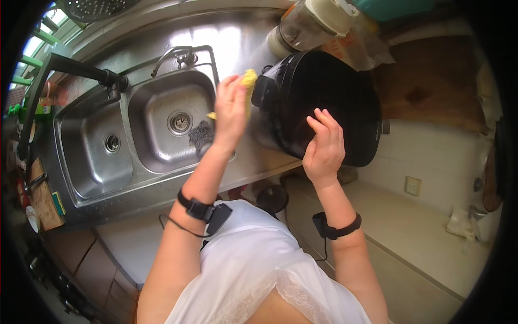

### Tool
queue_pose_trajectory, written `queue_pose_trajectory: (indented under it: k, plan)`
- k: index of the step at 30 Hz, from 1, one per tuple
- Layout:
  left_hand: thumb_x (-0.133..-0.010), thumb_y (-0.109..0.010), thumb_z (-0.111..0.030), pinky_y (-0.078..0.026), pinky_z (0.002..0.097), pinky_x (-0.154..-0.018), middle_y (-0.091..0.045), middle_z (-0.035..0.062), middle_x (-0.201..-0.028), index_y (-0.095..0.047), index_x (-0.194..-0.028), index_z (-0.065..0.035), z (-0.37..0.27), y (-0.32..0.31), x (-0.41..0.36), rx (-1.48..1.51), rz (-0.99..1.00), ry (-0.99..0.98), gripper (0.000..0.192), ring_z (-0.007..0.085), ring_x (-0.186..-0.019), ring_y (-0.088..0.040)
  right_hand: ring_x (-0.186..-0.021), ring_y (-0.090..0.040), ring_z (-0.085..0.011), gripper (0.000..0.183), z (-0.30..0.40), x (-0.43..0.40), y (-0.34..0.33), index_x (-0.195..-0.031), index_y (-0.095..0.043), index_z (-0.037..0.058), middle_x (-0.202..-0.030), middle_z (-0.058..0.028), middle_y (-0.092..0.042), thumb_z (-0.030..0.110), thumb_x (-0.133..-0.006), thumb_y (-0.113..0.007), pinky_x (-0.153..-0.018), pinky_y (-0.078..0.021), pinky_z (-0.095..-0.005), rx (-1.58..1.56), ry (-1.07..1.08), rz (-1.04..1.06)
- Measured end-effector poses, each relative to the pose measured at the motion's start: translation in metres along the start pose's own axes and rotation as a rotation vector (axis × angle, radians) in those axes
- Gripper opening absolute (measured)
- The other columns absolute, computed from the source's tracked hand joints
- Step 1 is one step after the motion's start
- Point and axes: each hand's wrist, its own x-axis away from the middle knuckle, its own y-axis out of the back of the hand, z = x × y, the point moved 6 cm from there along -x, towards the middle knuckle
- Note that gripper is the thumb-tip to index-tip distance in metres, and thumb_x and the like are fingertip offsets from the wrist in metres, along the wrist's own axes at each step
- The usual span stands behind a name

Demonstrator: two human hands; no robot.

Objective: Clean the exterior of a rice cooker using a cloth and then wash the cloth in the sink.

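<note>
My left hand (pixel 231 111) grips a yellow cloth (pixel 249 79), which shows past the fingertips and below the palm. It is between the right sink basin and a large black kitchen appliance (pixel 332 97), close to the handle-like part (pixel 264 91) on the appliance's side. Holding nothing, my right hand (pixel 325 148) has its fingers extended over the appliance's near side. Whether those fingertips touch the black surface, I cannot tell. A dark scouring pad (pixel 201 135) lies in the right basin (pixel 162 152), beside the drain and partly behind my left wrist.
A left basin (pixel 91 174) adjoins the right one. Behind them rise a small curved faucet (pixel 172 49) and a thick black faucet (pixel 81 68). A clear jar (pixel 309 28) with a pale lid stands behind the appliance. A wooden board (pixel 43 198) lies at far left.
</note>
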Motion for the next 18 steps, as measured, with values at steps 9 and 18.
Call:
queue_pose_trajectory:
  k: [9, 18]
  plan:
    - [-0.078, -0.041, -0.004, -0.031, 0.0400, -0.105, -0.038, 0.0229, -0.131, -0.053, -0.123, 0.0032, -0.014, -0.032, -0.003, -0.342, 0.400, -0.319, 0.048, 0.0373, -0.122, -0.039, -0.106, -0.057, -0.0304, 0.041, -0.001, 0.000, 0.001, -0.102, -0.061, 0.0046, -0.111, -0.0110, -0.059, -0.007, -0.065, -0.051, -0.089, -0.0471, -0.0378, 0.005, -0.005, -0.006]
    - [-0.091, -0.047, -0.010, -0.036, 0.0356, -0.099, -0.041, 0.0190, -0.125, -0.060, -0.117, -0.0001, -0.014, -0.014, 0.033, -0.209, 0.318, -0.210, 0.031, 0.0325, -0.115, -0.045, -0.105, -0.057, -0.0307, 0.040, 0.000, 0.003, 0.000, -0.103, -0.062, 0.0044, -0.112, -0.0111, -0.059, -0.006, -0.065, -0.050, -0.089, -0.0472, -0.0379, 0.007, -0.006, 0.000]
